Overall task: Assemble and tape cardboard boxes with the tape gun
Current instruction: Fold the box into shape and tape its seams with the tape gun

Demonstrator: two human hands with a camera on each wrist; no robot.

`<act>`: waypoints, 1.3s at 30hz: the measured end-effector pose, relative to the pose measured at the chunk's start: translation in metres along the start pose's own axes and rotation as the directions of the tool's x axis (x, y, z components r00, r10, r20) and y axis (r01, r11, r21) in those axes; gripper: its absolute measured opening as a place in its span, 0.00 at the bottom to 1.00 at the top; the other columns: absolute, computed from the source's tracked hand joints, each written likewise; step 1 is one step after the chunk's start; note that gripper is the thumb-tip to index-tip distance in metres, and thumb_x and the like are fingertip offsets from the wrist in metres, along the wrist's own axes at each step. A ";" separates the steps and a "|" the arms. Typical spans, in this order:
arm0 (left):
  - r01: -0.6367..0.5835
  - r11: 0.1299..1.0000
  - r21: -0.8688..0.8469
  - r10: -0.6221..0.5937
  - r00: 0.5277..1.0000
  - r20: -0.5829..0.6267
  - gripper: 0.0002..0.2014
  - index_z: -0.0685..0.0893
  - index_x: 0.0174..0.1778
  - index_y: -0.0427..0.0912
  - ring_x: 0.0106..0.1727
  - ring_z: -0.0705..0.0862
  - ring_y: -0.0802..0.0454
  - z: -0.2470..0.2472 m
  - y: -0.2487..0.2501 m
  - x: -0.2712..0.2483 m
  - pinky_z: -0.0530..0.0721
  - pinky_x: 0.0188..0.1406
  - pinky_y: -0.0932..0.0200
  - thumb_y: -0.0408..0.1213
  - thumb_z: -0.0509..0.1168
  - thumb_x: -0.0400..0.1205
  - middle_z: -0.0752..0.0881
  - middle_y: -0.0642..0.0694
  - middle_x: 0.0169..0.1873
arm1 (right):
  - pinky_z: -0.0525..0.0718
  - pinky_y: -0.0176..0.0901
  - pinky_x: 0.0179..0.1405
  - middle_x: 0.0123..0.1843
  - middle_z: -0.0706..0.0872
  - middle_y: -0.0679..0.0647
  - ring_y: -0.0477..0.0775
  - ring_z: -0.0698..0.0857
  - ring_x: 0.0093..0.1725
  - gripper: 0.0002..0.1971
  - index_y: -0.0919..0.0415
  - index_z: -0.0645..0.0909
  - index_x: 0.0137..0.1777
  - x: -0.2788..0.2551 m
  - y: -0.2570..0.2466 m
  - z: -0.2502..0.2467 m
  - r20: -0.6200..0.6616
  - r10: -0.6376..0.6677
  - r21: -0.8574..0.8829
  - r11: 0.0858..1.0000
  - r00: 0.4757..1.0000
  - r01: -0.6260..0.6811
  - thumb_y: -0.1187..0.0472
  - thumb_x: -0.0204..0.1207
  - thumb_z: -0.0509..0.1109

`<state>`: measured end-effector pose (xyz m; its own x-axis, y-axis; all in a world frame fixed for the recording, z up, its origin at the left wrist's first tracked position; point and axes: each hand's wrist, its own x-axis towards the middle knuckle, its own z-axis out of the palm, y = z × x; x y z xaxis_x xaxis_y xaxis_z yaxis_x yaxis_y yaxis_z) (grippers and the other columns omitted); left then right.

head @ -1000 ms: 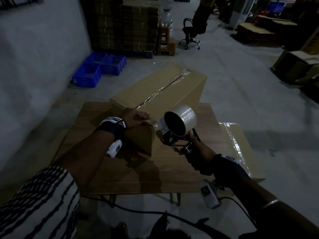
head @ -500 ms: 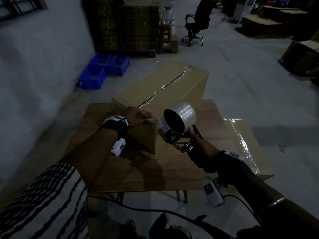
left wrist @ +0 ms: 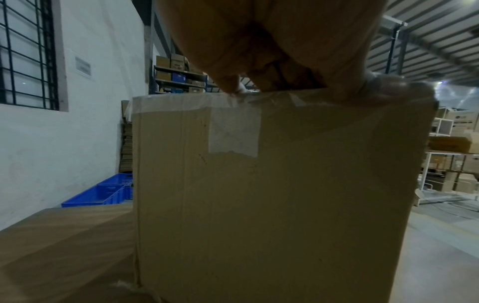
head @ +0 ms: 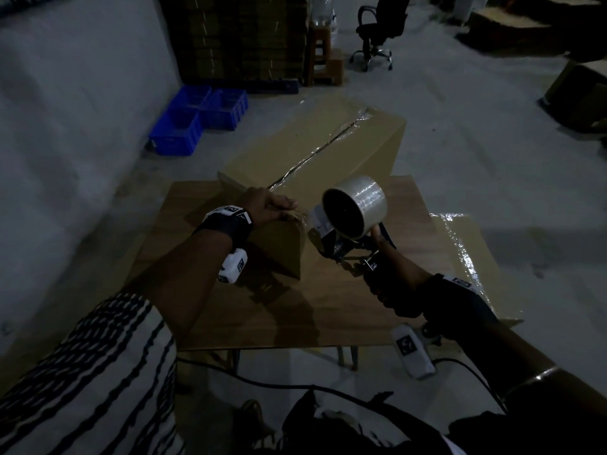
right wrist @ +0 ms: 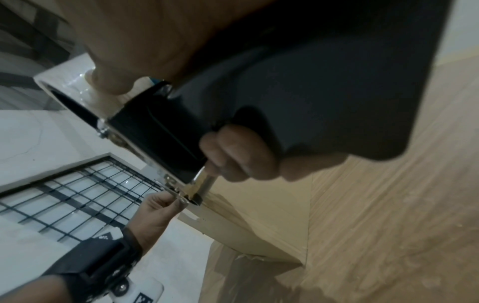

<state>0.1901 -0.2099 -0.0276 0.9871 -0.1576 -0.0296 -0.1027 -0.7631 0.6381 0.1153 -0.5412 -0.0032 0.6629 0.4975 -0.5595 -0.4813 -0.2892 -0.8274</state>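
Head view: your left hand [head: 267, 206] presses the tape end onto the near top edge of the box [head: 315, 159] on the tabletop [head: 328, 310], while your right hand [head: 394, 277] grips the tape gun [head: 348, 224] just beside it. Left wrist view: fingers [left wrist: 383, 90] curl over that edge, so rub the tape flat. Right wrist view: keep the gun's handle [right wrist: 337, 102] firmly clenched; the box looks closed, contents hidden.
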 end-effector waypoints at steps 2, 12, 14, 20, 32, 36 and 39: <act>0.010 1.000 0.000 -0.010 1.000 0.000 0.19 0.88 0.61 0.52 0.69 0.80 0.60 0.001 -0.001 0.000 0.70 0.72 0.68 0.38 0.78 0.74 0.86 0.53 0.63 | 0.52 0.45 0.27 0.31 0.64 0.55 0.55 0.52 0.30 0.53 0.57 0.75 0.51 0.000 0.000 0.000 -0.002 0.006 -0.004 1.000 1.000 -0.006 0.08 0.46 0.64; 0.042 0.989 0.144 -0.037 0.999 -0.036 0.17 0.90 0.58 0.53 0.65 0.82 0.63 -0.002 0.015 0.000 0.70 0.70 0.71 0.47 0.78 0.73 0.87 0.56 0.60 | 0.60 0.36 0.20 0.27 0.70 0.53 0.48 0.62 0.20 0.44 0.59 0.79 0.41 0.011 0.010 0.005 -0.087 0.001 -0.021 1.000 0.996 -0.003 0.13 0.57 0.60; 0.016 0.974 0.226 -0.006 0.999 -0.048 0.24 0.89 0.60 0.52 0.63 0.84 0.59 -0.002 0.023 -0.001 0.76 0.70 0.63 0.59 0.75 0.70 0.88 0.55 0.59 | 0.61 0.35 0.20 0.27 0.71 0.54 0.48 0.64 0.20 0.42 0.60 0.80 0.40 0.015 0.015 0.007 -0.108 -0.007 0.012 1.000 0.994 0.009 0.16 0.60 0.59; -0.263 0.832 0.489 0.267 0.962 0.063 0.30 0.82 0.66 0.53 0.52 0.83 0.38 0.028 0.035 0.009 0.83 0.52 0.44 0.64 0.58 0.72 0.78 0.42 0.59 | 0.65 0.35 0.19 0.27 0.74 0.54 0.47 0.68 0.19 0.43 0.62 0.81 0.44 0.025 0.033 -0.002 -0.132 0.009 0.085 0.996 0.991 0.002 0.17 0.67 0.56; -0.214 0.776 0.594 0.066 0.963 0.261 0.21 0.80 0.67 0.46 0.82 0.57 0.37 0.032 0.044 0.025 0.60 0.75 0.30 0.46 0.63 0.78 0.58 0.37 0.83 | 0.64 0.34 0.18 0.25 0.75 0.51 0.46 0.67 0.18 0.38 0.57 0.81 0.55 0.036 0.038 0.002 -0.120 0.006 0.146 0.989 0.993 0.012 0.22 0.69 0.56; -0.177 0.799 0.575 0.006 0.958 0.287 0.22 0.77 0.62 0.57 0.83 0.54 0.35 0.039 0.038 0.034 0.64 0.70 0.23 0.48 0.61 0.69 0.53 0.41 0.83 | 0.65 0.35 0.19 0.24 0.76 0.51 0.47 0.68 0.18 0.43 0.59 0.80 0.60 0.039 0.041 -0.001 -0.133 0.001 0.141 0.990 0.991 0.018 0.21 0.63 0.58; -0.184 0.792 0.583 0.022 0.961 0.274 0.19 0.81 0.60 0.54 0.83 0.55 0.36 0.040 0.041 0.035 0.65 0.70 0.25 0.41 0.69 0.72 0.54 0.40 0.83 | 0.65 0.34 0.19 0.24 0.77 0.51 0.47 0.69 0.18 0.44 0.57 0.78 0.60 0.041 0.044 -0.004 -0.143 -0.003 0.154 0.988 0.990 0.025 0.19 0.58 0.60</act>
<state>0.2152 -0.2715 -0.0328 0.9129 -0.3402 -0.2255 -0.3349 -0.9402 0.0624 0.1231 -0.5366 -0.0631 0.7394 0.3765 -0.5581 -0.5472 -0.1470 -0.8240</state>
